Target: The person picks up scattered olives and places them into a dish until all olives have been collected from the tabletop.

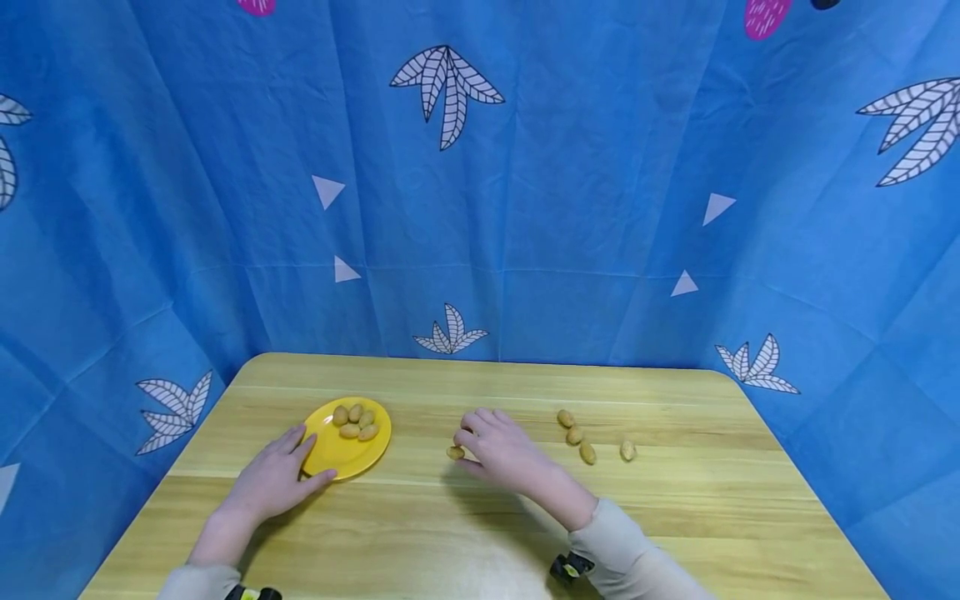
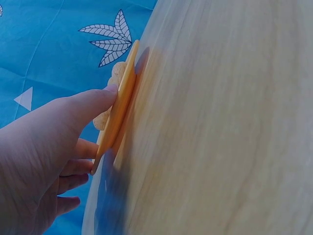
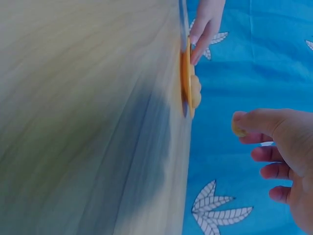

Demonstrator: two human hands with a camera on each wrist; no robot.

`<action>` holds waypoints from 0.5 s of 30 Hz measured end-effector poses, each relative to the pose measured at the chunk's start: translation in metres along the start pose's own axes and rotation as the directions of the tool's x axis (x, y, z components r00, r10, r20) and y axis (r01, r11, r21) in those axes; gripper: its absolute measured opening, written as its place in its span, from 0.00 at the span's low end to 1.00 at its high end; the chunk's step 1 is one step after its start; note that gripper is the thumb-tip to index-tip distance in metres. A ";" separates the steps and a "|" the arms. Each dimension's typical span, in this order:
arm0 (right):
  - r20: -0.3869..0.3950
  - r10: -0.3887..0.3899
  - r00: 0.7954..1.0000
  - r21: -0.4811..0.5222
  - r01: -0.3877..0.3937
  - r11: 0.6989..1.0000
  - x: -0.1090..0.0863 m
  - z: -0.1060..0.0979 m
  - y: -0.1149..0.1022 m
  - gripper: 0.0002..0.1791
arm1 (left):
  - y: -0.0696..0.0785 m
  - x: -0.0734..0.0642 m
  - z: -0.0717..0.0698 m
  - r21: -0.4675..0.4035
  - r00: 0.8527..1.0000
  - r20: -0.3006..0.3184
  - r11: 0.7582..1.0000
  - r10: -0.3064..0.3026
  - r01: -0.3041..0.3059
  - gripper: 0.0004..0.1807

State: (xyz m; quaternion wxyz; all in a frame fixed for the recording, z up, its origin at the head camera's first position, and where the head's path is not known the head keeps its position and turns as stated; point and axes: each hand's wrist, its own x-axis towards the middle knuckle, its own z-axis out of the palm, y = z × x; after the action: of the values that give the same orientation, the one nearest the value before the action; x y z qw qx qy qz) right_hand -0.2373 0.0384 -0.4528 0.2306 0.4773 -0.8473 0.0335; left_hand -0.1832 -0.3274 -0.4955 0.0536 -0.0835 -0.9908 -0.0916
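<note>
A yellow plate (image 1: 340,458) lies flat at the table's left, carrying several small tan oval pieces (image 1: 349,431) that look like tiny potatoes; their exact kind cannot be told. My left hand (image 1: 275,475) rests on the plate's near-left rim, thumb and index finger spread and fairly straight. Over mid-table, my right hand (image 1: 501,448) pinches one small tan oval piece (image 1: 455,452) between thumb and index finger. The right wrist view shows that piece (image 3: 238,129) off the table at the fingertips, the other fingers loosely bent.
Three similar tan pieces (image 1: 574,436) lie in a short row to the right of my right hand, with a single one (image 1: 628,451) farther right. The wooden table (image 1: 675,533) has a blue patterned curtain (image 1: 570,208) behind it and at both sides.
</note>
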 end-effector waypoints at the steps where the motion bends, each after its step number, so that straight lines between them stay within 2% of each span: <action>1: -0.003 -0.001 1.000 0.000 0.001 1.000 0.003 0.000 -0.002 0.10 | 0.000 0.000 0.000 -0.001 1.000 -0.001 1.000 0.001 -0.001 0.46; 8: -0.007 -0.014 1.000 -0.003 0.014 1.000 0.023 0.004 -0.012 0.09 | 0.000 0.000 0.000 0.002 1.000 0.005 1.000 -0.004 0.004 0.46; 15: 0.022 -0.026 0.999 0.020 0.026 0.999 0.043 0.009 -0.023 0.09 | 0.000 0.000 -0.001 0.000 1.000 0.011 1.000 -0.008 0.008 0.47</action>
State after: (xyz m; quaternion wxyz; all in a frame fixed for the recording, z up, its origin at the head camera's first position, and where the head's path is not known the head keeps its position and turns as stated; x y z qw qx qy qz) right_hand -0.2401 -0.0111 -0.4458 0.2169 0.4909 -0.8431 0.0333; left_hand -0.1833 -0.3271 -0.4945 0.0476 -0.0802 -0.9914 -0.0915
